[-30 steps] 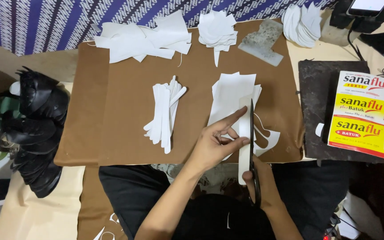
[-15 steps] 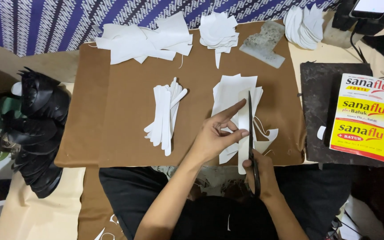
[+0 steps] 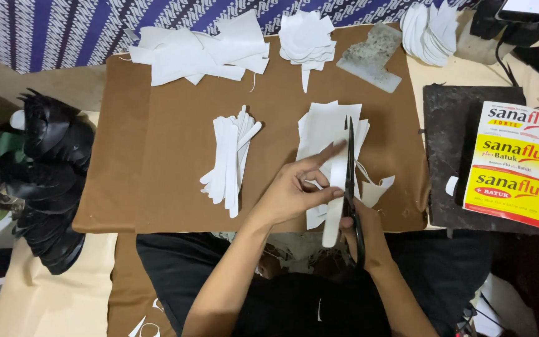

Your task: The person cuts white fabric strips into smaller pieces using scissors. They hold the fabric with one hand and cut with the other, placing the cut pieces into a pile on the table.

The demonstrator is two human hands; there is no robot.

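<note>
Left hand (image 3: 291, 193) pinching a long white strip (image 3: 336, 187), grip clamped on it, above the brown board (image 3: 157, 156). Right hand (image 3: 362, 228) wrapped tight around black scissors (image 3: 350, 181), blades along the strip's edge. Cut strips (image 3: 229, 159) piled just beside.

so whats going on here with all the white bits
A person seated at a brown board is cutting white sheet material. The left hand holds a long white strip upright from the lap, while the right hand works black scissors along its edge. A fan of finished strips lies to the left, with heaps of white offcuts along the far edge.
</note>
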